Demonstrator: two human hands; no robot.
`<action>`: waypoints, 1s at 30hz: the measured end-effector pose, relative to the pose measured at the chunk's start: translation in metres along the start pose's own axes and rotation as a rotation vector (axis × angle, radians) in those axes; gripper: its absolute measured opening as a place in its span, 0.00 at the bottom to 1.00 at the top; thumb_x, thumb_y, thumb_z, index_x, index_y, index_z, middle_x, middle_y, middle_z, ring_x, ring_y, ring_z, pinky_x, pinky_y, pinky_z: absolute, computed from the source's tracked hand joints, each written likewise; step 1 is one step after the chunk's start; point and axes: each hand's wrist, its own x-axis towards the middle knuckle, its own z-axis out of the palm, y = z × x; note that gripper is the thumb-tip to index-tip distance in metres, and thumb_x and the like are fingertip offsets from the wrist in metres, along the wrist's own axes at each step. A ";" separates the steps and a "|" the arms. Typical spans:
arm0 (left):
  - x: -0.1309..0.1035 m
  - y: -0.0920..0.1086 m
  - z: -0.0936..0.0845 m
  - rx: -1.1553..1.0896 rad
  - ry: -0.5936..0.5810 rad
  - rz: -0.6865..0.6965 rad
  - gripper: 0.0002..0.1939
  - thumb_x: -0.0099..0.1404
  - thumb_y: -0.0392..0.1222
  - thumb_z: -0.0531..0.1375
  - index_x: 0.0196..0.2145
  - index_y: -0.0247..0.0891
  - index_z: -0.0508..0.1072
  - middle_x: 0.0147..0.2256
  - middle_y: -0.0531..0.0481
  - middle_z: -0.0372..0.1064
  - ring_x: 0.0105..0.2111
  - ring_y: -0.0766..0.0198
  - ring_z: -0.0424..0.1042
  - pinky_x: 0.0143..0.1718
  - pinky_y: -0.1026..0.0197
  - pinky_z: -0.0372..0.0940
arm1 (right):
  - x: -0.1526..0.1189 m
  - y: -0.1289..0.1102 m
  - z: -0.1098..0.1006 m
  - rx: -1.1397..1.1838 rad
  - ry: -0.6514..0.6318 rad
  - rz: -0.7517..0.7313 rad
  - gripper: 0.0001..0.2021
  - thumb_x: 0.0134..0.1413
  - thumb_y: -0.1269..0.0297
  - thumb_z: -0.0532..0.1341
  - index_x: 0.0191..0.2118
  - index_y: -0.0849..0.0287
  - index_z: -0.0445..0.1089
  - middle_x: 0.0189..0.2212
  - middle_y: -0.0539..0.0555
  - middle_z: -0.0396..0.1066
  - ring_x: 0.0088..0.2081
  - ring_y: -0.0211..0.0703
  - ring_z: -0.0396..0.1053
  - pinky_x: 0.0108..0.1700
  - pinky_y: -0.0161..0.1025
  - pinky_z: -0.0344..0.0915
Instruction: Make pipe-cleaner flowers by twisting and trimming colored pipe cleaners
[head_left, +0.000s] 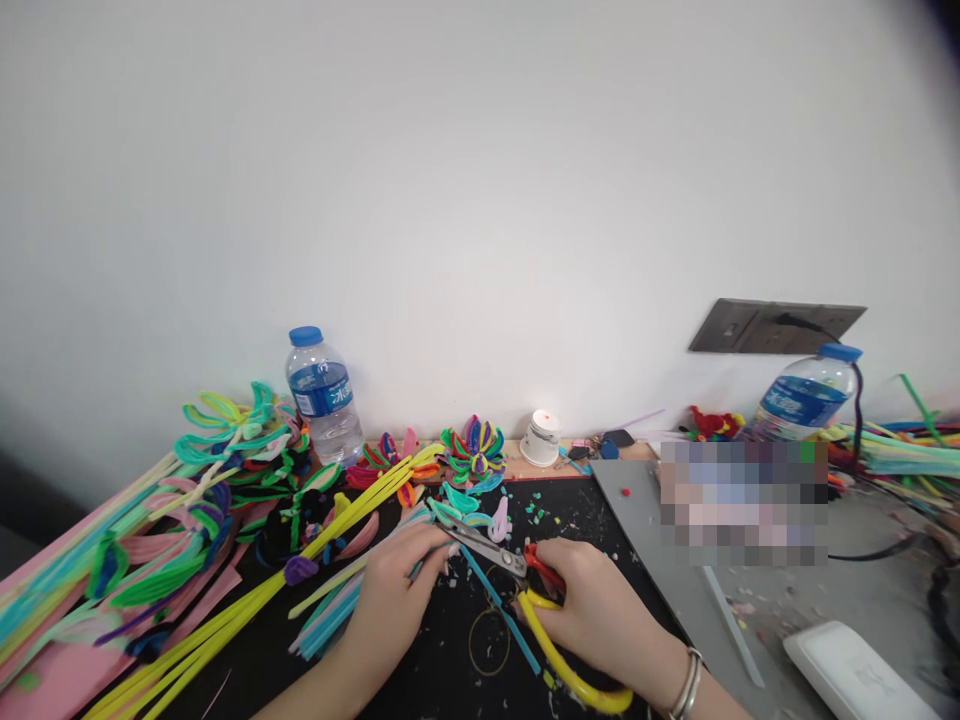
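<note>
In the head view, my right hand (589,605) is wrapped round the handles of scissors (491,548) with one red and one yellow grip. The blades point up and left, towards the fingertips of my left hand (401,575). Those fingers are pressed together over a bundle of pastel pipe cleaners (330,615); what exactly they pinch is too small to make out. A teal pipe cleaner (506,615) lies below the blades on the black mat (592,530). Just beyond the blades are curled teal and pink pieces (465,500).
Colourful pipe-cleaner flowers (474,450) and yellow stems (225,625) cover the left side. Bottles (322,395) (806,395) stand left and right near the wall. A white cup (541,440) is at the back, a white device (859,670) at right. Green scraps litter the mat.
</note>
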 end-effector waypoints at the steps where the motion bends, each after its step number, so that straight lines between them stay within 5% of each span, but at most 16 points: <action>1: 0.000 -0.001 0.000 -0.007 0.004 -0.011 0.11 0.63 0.42 0.54 0.26 0.40 0.72 0.26 0.50 0.71 0.27 0.59 0.69 0.31 0.62 0.64 | 0.000 0.000 0.001 -0.002 0.002 -0.007 0.08 0.42 0.65 0.62 0.22 0.58 0.60 0.22 0.48 0.65 0.24 0.36 0.58 0.27 0.32 0.47; 7: -0.002 -0.008 0.001 -0.085 0.045 -0.102 0.08 0.61 0.43 0.56 0.32 0.41 0.75 0.36 0.48 0.75 0.38 0.55 0.72 0.39 0.58 0.66 | 0.003 0.003 0.005 0.013 0.065 -0.032 0.08 0.46 0.68 0.58 0.22 0.58 0.58 0.21 0.48 0.64 0.24 0.36 0.59 0.26 0.32 0.48; 13: -0.002 -0.007 0.002 -0.245 0.085 -0.208 0.10 0.59 0.48 0.59 0.32 0.40 0.75 0.36 0.47 0.74 0.41 0.54 0.70 0.46 0.55 0.63 | 0.011 0.019 -0.006 -0.051 0.264 0.176 0.12 0.51 0.60 0.56 0.22 0.57 0.56 0.21 0.50 0.64 0.23 0.40 0.60 0.25 0.34 0.49; 19: -0.006 0.000 0.004 -0.481 -0.008 -0.312 0.17 0.60 0.50 0.57 0.44 0.38 0.69 0.32 0.47 0.75 0.37 0.57 0.73 0.42 0.58 0.65 | 0.015 0.035 -0.016 -0.136 0.270 0.345 0.14 0.50 0.59 0.56 0.19 0.56 0.56 0.18 0.52 0.64 0.22 0.41 0.61 0.24 0.34 0.47; 30: -0.009 0.003 0.008 -0.675 -0.061 -0.420 0.16 0.57 0.49 0.61 0.40 0.37 0.70 0.37 0.46 0.74 0.42 0.56 0.71 0.45 0.58 0.65 | 0.020 0.054 -0.002 -0.125 0.236 0.237 0.06 0.48 0.64 0.60 0.29 0.61 0.69 0.29 0.57 0.70 0.32 0.47 0.68 0.32 0.37 0.59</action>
